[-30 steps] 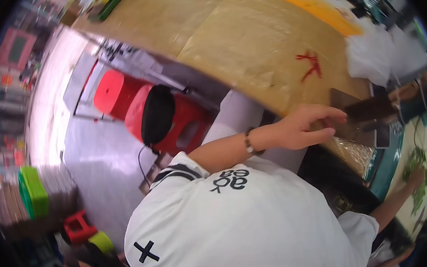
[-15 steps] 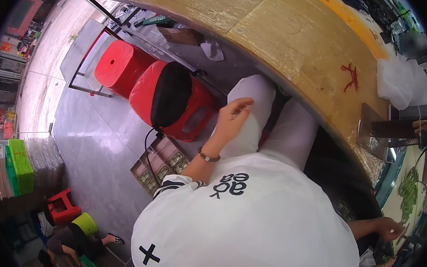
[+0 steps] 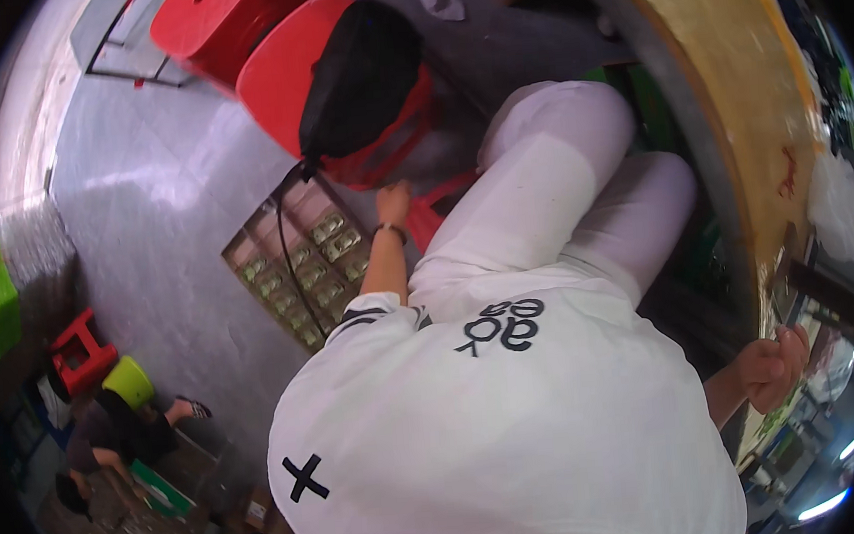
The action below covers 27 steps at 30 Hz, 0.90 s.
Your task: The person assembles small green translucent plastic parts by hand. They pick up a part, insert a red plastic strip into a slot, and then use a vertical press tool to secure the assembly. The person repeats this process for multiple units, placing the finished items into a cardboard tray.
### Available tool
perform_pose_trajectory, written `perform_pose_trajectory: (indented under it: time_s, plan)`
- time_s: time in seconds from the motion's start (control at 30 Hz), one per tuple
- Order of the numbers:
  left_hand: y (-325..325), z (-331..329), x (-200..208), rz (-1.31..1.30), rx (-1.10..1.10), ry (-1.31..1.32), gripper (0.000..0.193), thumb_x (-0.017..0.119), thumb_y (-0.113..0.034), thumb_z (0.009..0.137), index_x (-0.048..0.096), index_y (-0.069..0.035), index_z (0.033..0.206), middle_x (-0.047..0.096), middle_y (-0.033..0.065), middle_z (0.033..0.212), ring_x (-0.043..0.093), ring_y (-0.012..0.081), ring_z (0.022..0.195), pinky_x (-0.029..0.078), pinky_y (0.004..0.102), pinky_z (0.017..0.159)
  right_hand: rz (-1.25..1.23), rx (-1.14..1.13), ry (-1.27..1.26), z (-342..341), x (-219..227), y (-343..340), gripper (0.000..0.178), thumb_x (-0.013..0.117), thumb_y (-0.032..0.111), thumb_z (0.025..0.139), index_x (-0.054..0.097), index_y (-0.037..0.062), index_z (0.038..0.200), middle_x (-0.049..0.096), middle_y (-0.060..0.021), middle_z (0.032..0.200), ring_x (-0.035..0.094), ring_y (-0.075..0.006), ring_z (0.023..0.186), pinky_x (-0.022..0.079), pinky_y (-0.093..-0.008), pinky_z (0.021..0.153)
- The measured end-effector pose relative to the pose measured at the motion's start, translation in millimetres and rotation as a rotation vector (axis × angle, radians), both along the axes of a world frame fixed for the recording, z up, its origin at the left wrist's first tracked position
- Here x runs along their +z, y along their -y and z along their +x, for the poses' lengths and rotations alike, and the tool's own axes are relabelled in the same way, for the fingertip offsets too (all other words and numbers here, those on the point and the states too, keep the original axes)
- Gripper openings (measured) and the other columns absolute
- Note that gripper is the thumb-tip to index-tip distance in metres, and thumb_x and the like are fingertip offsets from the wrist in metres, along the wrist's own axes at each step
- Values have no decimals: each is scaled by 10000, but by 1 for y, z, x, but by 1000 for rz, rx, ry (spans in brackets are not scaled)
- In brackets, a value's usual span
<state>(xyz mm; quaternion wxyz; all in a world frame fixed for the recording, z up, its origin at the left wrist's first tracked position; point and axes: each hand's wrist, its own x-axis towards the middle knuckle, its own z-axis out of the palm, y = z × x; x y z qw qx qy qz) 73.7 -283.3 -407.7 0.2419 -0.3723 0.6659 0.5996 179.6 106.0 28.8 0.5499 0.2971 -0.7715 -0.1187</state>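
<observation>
My left hand (image 3: 394, 203), with a dark bracelet at the wrist, reaches down beside my thigh. It is next to a red stool (image 3: 435, 209) under my leg and close to another red stool (image 3: 277, 78) draped with a black cloth (image 3: 363, 71). Its fingers are too small and partly hidden to tell their grip. Below it on the floor lies a shallow tray (image 3: 237, 250) with rows of small metallic-looking parts, crossed by a black cord (image 3: 287, 248). My right hand (image 3: 771, 368) is raised beside the table's near end, fingers curled in; anything within them is hidden.
A curved-looking brown table (image 3: 706, 54) runs along the right, bearing a red tangled strip (image 3: 788, 170) and a white plastic bag (image 3: 837, 215). Another red stool (image 3: 212, 18) stands at the upper left. A person (image 3: 100, 443) sits low at the lower left beside a green tray (image 3: 161, 489).
My view and body have turned, bringing the floor tray further into sight. My left hand has dropped from above my thigh to beside the stool. My right hand has risen, fingers curled.
</observation>
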Motion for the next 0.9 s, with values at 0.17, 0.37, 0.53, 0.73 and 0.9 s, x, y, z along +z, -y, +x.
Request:
perform_pose_trajectory:
  time_s: [0.17, 0.37, 0.53, 0.73, 0.9]
  plan:
    - [1, 34, -41, -470, -112, 339, 406, 538, -311, 722, 621, -6, 977, 625, 198, 949, 586, 354, 933, 460, 389, 799, 55, -349, 240, -22, 8, 11, 237, 462, 86, 893, 581, -84, 779, 628, -149, 690, 611, -263, 574, 528, -319, 558]
    - [26, 69, -131, -226, -469, 650, 331, 533, -258, 777, 624, -24, 992, 617, 167, 998, 608, 273, 929, 486, 350, 780, -66, -455, 452, -61, 10, 21, 192, 543, 94, 860, 595, -27, 1000, 619, -135, 968, 604, -251, 869, 477, -313, 765]
    - [29, 59, -99, -152, 247, 777, 279, 518, -196, 784, 634, -16, 963, 608, 165, 1029, 609, 269, 933, 492, 341, 773, -13, -470, 566, -104, 8, 39, 256, 564, 107, 847, 561, -32, 1062, 596, -146, 1033, 585, -259, 944, 461, -325, 837]
    - [26, 54, -108, -85, 260, 720, 333, 472, -221, 788, 604, -3, 1002, 594, 174, 1052, 591, 322, 939, 480, 378, 784, -118, -472, 619, -153, -7, 73, 296, 599, 158, 832, 580, 13, 1089, 615, -113, 1033, 610, -182, 860, 483, -231, 665]
    - [23, 30, -48, -105, 411, 599, 388, 503, -279, 769, 591, -5, 1031, 583, 202, 1054, 574, 366, 948, 473, 408, 781, -274, -154, 516, -174, -16, 79, 213, 552, 78, 851, 582, -36, 1028, 620, -149, 980, 604, -247, 897, 485, -302, 763]
